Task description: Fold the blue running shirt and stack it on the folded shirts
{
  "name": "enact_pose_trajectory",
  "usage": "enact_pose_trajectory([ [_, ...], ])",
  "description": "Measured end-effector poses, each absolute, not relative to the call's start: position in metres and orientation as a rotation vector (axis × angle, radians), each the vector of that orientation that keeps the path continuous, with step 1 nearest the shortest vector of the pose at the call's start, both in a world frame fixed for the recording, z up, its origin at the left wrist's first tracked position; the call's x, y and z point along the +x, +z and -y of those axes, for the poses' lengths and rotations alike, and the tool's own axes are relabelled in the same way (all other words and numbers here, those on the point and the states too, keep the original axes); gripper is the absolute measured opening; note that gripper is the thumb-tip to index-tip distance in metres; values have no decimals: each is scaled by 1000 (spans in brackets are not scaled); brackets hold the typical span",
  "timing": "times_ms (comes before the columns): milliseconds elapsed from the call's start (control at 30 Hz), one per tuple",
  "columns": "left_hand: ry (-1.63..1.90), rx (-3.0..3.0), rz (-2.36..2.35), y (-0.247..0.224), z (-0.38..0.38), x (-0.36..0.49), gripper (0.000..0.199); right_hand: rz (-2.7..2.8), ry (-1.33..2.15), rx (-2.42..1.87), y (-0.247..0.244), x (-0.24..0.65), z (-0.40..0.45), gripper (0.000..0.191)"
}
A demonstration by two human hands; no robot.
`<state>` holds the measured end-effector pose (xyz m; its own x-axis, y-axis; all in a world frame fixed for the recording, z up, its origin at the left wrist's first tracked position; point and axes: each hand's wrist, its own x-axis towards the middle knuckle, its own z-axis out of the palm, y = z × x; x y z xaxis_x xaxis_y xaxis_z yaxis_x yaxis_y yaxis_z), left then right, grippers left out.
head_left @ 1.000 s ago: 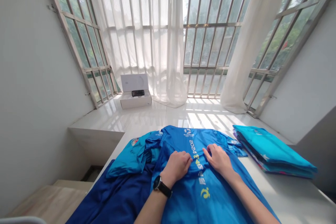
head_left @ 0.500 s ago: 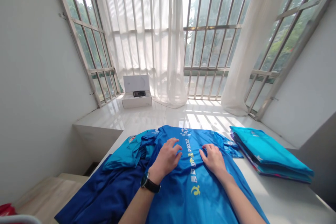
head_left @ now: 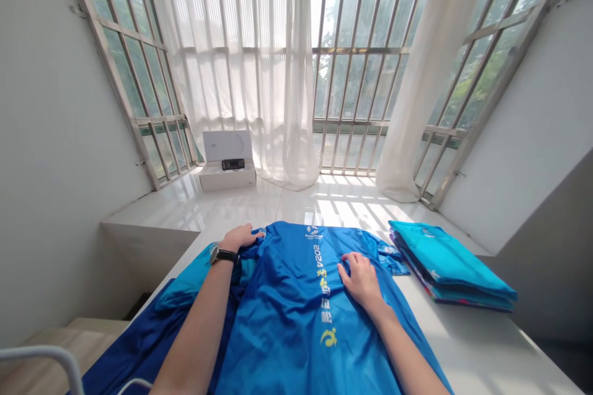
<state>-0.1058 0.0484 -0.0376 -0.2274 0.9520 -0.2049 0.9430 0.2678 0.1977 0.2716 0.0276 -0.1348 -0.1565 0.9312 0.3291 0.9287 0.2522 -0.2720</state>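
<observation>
A blue T-shirt [head_left: 282,321] with "2024" and other lettering down its middle lies spread out, collar end away from me, with some wrinkles. At its left shoulder my left hand [head_left: 237,238], with a watch on the wrist, is closed on the sleeve; its fingertips are partly hidden. My right hand [head_left: 360,278] rests on the shirt front just right of the lettering, fingers loosely bent and apart, holding nothing. Beneath my left forearm lie a teal garment [head_left: 185,281] and dark blue cloth [head_left: 139,339], both partly covered.
To the right sits a stack of folded garments [head_left: 454,259], teal on top. An open white box [head_left: 227,181] holding a black device [head_left: 233,164] stands on the white ledge [head_left: 296,200] near the curtain [head_left: 296,105]. A white curved bar [head_left: 46,352] shows at lower left.
My left hand has moved left and away from me, from above the shirt's middle to its left sleeve. My right hand stays over the shirt front. The whole view has shifted slightly.
</observation>
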Motion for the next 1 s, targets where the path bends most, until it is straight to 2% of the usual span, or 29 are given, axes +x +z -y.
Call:
enact_pose_trajectory([
  [133,83,1724,-2276,-56,-53,-112,53,2106,-7,-1677,-138,272,-31,22],
  [333,236,1737,-2354,-65,-64,-111,38,2110,32,-1643,-145,275,-37,24],
  [533,461,1659,-2471,-59,-67,-111,48,2081,46,-1631,-147,275,-37,27],
  [667,538,1564,-2523,-51,-64,-118,46,2086,60,-1628,-146,276,-37,29],
  [833,528,1525,-2449,-46,-59,-128,48,2089,54,-1633,-146,277,-37,28],
  [1000,377,1695,-2190,-48,-56,-127,63,2089,47,-1629,-146,277,-37,28],
])
